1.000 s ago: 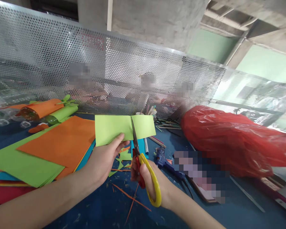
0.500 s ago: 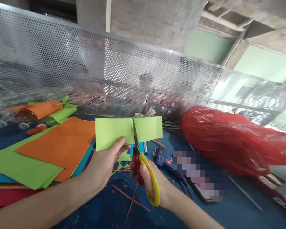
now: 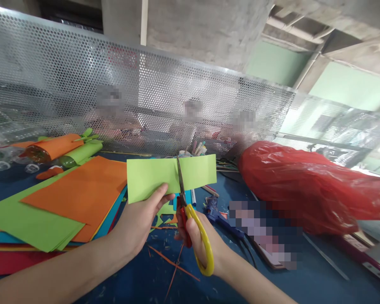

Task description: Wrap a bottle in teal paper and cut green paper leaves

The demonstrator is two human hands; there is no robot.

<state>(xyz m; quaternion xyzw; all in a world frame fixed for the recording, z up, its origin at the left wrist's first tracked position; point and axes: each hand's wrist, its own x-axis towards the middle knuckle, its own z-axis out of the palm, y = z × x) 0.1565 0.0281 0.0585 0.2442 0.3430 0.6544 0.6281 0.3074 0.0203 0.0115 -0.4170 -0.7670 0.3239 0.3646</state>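
Observation:
My left hand [image 3: 144, 219] pinches the lower edge of a light green paper strip [image 3: 152, 177], thumb in front and fingers behind. In my right hand [image 3: 202, 238] are scissors [image 3: 183, 204] with one yellow and one red handle. Their blades point up and lie across the strip near its middle, reaching its top edge. The paper right of the blades tilts slightly up. Below the strip, green paper scraps [image 3: 166, 211] lie on the blue table [image 3: 126, 278], partly hidden by my hands.
Orange sheets [image 3: 79, 190] and green sheets [image 3: 34, 211] are stacked left, before paper-wrapped bottles [image 3: 58, 145]. A blue glue gun [image 3: 223, 219] and red plastic bag [image 3: 297, 185] lie right. Behind a perforated metal screen [image 3: 177, 93], people sit blurred.
Both hands and the scissors have shifted down very slightly. The left part of the strip has dipped a little; the hold on strip and scissors looks the same.

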